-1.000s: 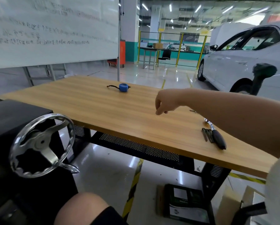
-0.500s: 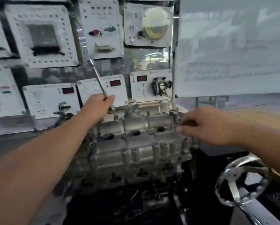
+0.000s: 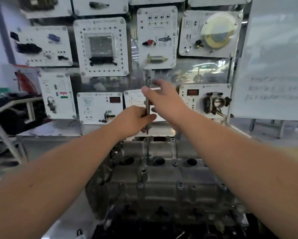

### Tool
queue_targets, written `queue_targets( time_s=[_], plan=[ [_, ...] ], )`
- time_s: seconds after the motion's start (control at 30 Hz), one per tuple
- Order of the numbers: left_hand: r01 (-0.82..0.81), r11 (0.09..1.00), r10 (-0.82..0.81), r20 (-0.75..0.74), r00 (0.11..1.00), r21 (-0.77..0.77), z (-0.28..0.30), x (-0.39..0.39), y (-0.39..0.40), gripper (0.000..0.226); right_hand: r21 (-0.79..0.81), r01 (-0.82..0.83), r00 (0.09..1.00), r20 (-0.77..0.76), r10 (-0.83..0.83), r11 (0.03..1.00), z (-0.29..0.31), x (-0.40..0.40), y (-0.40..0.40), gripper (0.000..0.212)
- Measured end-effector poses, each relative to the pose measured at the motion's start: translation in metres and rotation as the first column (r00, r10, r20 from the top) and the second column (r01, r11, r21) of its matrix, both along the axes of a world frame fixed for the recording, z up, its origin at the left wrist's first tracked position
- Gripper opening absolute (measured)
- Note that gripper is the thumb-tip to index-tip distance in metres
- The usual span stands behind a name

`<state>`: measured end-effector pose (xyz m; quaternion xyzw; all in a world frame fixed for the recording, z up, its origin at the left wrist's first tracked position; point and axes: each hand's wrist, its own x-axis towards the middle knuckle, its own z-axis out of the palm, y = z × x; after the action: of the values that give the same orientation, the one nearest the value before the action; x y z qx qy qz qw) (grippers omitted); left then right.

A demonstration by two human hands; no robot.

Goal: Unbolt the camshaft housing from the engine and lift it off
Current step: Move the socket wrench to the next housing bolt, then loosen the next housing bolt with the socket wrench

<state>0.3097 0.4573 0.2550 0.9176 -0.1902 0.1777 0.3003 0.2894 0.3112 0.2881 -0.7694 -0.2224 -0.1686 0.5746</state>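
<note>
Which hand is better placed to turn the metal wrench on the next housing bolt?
Left, probably. The left hand already grips the upright silver metal wrench low on its shaft, above the grey cast camshaft housing. The right hand is open beside the shaft, so it could steady the top.

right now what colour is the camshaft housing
Dull silver-grey metal camshaft housing, seen from the head view.
</note>
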Motion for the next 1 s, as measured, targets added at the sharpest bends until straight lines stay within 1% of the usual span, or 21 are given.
queue_targets(
  time_s=[0.1,0.13,0.2,0.3,0.5,0.67,0.77,0.83,0.9,0.93,1.0],
  plan=[
    [0.027,1.0,-0.027,-0.008,1.0,-0.012,-0.004,0.003,0.001,0.025,0.237,-0.092,0.994,0.077,0.076,0.967,-0.01,0.017,0.021,0.023],
    [0.033,0.999,-0.033,-0.016,0.999,-0.02,-0.003,0.004,0.001,0.024,0.298,-0.123,0.991,0.096,0.098,0.947,-0.012,0.021,0.026,0.017],
    [0.034,0.999,-0.034,-0.03,0.999,0.001,-0.001,0.007,0.003,0.023,0.359,-0.175,0.983,0.117,0.142,0.917,-0.015,0.027,0.032,0.018],
    [0.015,0.996,-0.015,-0.005,1.0,0.084,-0.001,0.01,0.008,0.026,0.418,-0.252,0.968,0.121,0.221,0.873,-0.02,0.032,0.033,0.023],
    [0.032,0.99,-0.033,-0.001,0.999,0.137,-0.007,0.016,0.009,0.029,0.531,-0.344,0.93,0.078,0.36,0.775,-0.027,0.037,0.028,0.02],
    [0.041,0.984,-0.045,0.02,0.999,0.175,-0.008,0.018,0.008,0.029,0.502,-0.371,0.917,0.064,0.395,0.781,-0.029,0.038,0.022,0.017],
    [0.05,0.986,-0.05,-0.004,0.999,0.161,-0.008,0.017,0.008,0.025,0.473,-0.377,0.915,0.058,0.399,0.796,-0.028,0.037,0.02,0.016],
    [0.056,0.991,-0.053,-0.032,0.998,0.123,-0.007,0.016,0.009,0.018,0.393,-0.354,0.932,0.075,0.354,0.848,-0.028,0.035,0.022,0.017],
    [0.08,0.993,-0.077,-0.047,0.996,0.084,-0.007,0.015,0.011,0.012,0.258,-0.29,0.956,0.117,0.269,0.922,-0.028,0.033,0.022,0.022],
    [0.081,0.993,-0.077,-0.044,0.996,0.085,-0.007,0.015,0.011,0.011,0.196,-0.252,0.964,0.139,0.227,0.948,-0.029,0.032,0.022,0.023],
    [0.056,0.992,-0.054,-0.024,0.998,0.11,-0.007,0.015,0.011,0.01,0.089,-0.149,0.972,0.196,0.129,0.985,-0.031,0.032,0.02,0.02]
  ],
)
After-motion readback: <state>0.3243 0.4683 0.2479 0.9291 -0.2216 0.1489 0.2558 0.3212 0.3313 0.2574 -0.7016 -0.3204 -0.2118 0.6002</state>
